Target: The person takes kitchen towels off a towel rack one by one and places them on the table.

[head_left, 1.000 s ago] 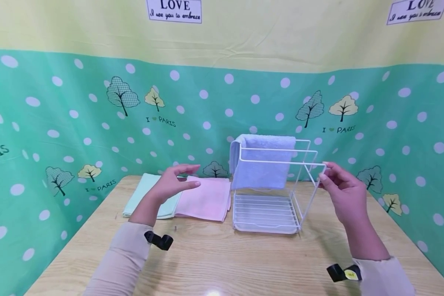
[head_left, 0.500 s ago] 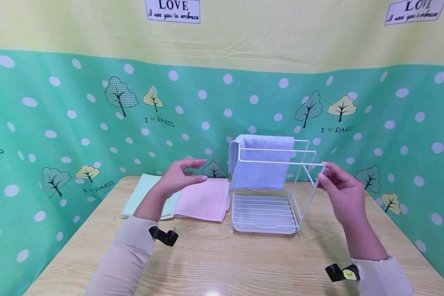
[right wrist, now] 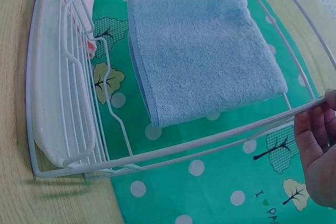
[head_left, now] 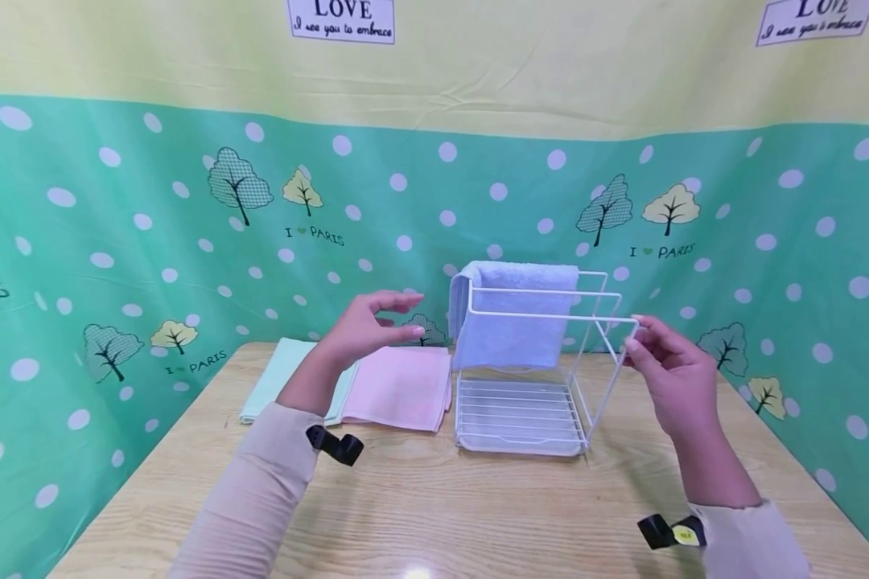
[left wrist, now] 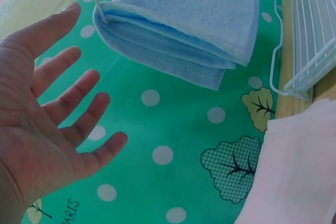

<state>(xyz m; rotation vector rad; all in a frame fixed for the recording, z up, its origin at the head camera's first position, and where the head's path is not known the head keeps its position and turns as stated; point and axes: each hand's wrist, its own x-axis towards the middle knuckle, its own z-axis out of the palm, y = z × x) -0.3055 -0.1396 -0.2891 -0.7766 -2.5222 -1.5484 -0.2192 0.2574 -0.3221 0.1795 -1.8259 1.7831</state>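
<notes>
Head view, nearest 1st: beige sleeves (head_left: 249, 490), each w/ a black wrist cam (head_left: 335, 446), over a wood-grain worktop (head_left: 478, 507). R hand (head_left: 677, 378) has thumb + fingers drawn together, pinching the near top R corner of a white wire rack (head_left: 550, 316); R wrist view has the fingers (right wrist: 310, 135) bent at the end of its top bar. L hand (head_left: 362, 330) is in mid-air to L of rack, thumb well apart from index, gripping nothing; L wrist view has it spread, slightly bent, near the folded end of a blue towel (head_left: 517, 322).

Rack stands upright on worktop, pale tray (right wrist: 50, 87) in its base under wire slats. Pink cloth (head_left: 401, 390), folded, lies flat just L of rack. Mint cloth (head_left: 278, 378), also folded, is L of that, edges meeting, partly behind L forearm.

Farther back, blue towel hangs over rack's rear top bar, toward L end; mid bar runs in front, lower edge above slats.

Farthest: curtain (head_left: 427, 177), green w/ pale dots, trees, "PARIS" print; yellow band up top w/ "LOVE" labels.
</notes>
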